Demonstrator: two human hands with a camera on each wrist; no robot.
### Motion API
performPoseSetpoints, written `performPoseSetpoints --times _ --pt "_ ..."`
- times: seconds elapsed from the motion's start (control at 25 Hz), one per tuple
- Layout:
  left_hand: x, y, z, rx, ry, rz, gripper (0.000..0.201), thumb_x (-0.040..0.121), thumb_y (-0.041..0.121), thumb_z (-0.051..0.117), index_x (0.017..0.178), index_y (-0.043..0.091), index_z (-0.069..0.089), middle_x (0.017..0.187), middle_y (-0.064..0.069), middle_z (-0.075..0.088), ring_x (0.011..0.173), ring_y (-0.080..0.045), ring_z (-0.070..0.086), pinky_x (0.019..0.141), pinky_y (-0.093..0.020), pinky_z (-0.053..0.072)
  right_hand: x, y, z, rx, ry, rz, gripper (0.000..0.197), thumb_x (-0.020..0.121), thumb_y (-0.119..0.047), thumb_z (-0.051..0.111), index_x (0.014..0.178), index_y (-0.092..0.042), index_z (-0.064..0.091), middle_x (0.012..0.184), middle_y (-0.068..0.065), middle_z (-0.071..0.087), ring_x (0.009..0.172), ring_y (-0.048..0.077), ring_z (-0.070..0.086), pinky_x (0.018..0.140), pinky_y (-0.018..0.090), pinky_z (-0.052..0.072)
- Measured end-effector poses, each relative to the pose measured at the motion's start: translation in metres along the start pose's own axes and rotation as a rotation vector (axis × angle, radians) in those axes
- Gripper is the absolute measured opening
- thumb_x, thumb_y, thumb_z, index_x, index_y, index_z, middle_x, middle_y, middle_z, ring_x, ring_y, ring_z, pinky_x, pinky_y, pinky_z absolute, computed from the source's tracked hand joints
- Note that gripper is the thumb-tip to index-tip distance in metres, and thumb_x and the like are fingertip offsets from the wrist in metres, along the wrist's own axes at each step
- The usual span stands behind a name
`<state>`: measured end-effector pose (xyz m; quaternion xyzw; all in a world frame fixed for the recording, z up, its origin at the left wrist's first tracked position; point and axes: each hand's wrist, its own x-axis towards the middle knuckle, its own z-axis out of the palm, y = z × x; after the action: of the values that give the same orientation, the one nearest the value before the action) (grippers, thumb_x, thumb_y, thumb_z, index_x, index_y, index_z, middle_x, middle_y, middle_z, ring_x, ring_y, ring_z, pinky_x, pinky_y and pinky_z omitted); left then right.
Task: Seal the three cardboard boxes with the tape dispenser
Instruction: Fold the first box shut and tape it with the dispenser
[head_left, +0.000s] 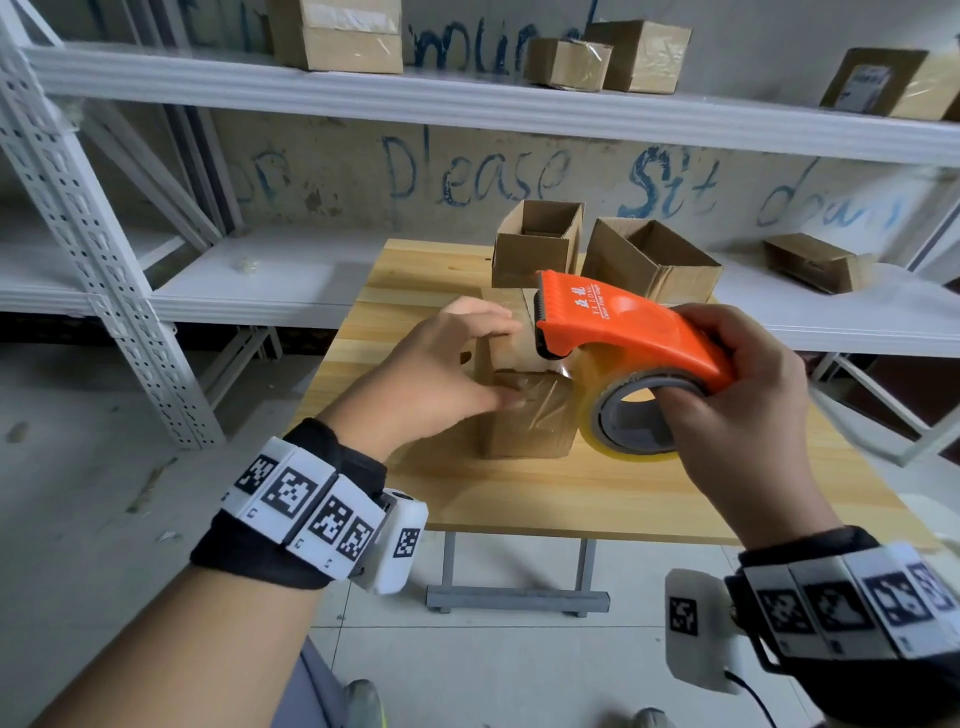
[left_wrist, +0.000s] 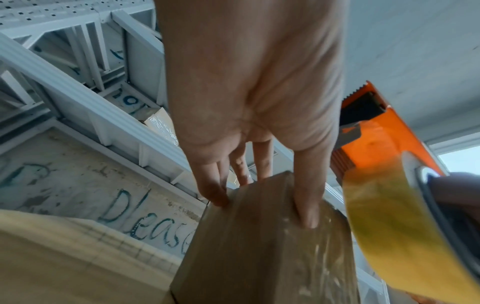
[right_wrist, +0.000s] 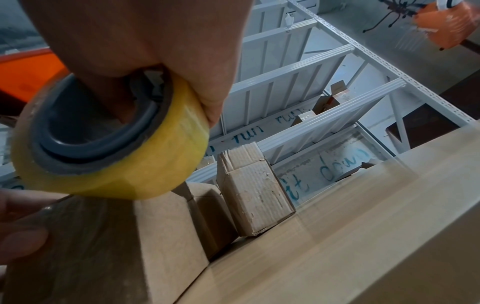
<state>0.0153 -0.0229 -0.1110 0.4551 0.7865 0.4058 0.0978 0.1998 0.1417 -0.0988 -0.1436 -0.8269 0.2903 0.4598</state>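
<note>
Right now we see the right hand (head_left: 748, 410) with its grip clamped on the orange tape dispenser (head_left: 623, 327), fingers curled through the core of the yellowish tape roll (right_wrist: 109, 144), held just above the near box (head_left: 524, 415). Left hand (head_left: 431, 379) holds that box, thumb flat on the taped front face, fingers over the top edge, grip wrapped round it. Behind it stand two open boxes: left open box (head_left: 535, 244) and right open box (head_left: 649, 260), close together, blocking the far side of the wooden surface (head_left: 571, 499). We note bare surface in front of and right of the near box; its left edge lies near the left hand. White shelf (head_left: 260, 280) runs behind, more boxes on the upper shelf (head_left: 467, 98).
</note>
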Motion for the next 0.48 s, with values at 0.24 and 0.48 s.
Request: performPoseSetpoints --times 0.24,0.48 --pt "-0.005 0.014 -0.009 -0.234 0.148 0.022 0.023 0.089 0.029 0.065 0.110 0.039 0.068 0.124 0.011 0.067 0.116 -0.005 0.062 0.093 -0.031 0.049 0.000 0.000 -0.001 -0.010 0.010 -0.003 0.042 0.064 -0.010 0.057 0.105 -0.018 0.065 0.089 -0.004 0.066 0.082 0.012 0.062 0.069 0.021 0.049" --pt "-0.022 0.046 -0.014 -0.872 -0.193 -0.249 0.037 0.091 0.034 0.052 0.106 0.004 0.067 0.093 -0.019 0.074 0.068 -0.022 0.068 0.054 -0.023 0.053 -0.001 -0.002 0.000 -0.033 0.029 -0.018 0.046 0.061 -0.009 0.057 0.106 -0.016 0.065 0.090 -0.003 0.065 0.081 0.014 0.060 0.071 0.020 0.048"
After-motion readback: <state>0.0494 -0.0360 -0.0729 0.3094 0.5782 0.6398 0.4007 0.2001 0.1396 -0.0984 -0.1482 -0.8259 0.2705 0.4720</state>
